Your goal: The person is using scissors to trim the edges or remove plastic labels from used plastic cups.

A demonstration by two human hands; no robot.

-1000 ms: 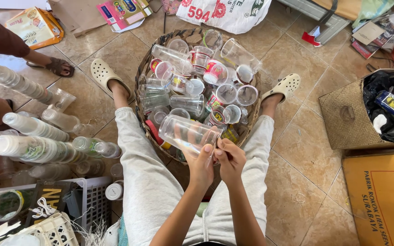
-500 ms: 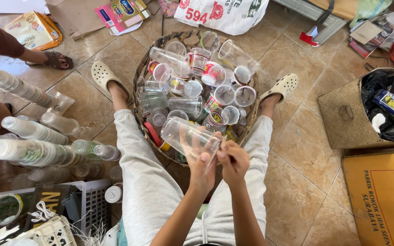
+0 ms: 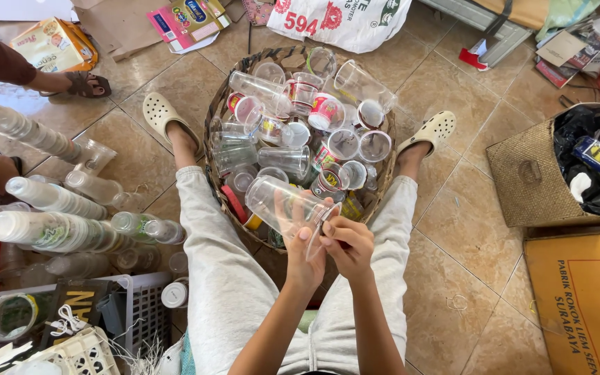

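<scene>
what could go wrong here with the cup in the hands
1. The left hand holds the clear plastic cup on its side over the basket; thin plastic may buckle or slip from the fingers.
2. The right hand pinches the thin lid film at the cup's mouth; it could tear, and any leftover liquid might spill onto the pale trousers.
3. The basket is heaped with loose cups, so one could roll off onto the tiled floor.

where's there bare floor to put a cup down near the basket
Bare tile lies right of the round basket, between the cream clog and the woven bag. More lies ahead of the other clog. The basket is heaped with cups, and the stacked cups crowd the floor at left.
</scene>
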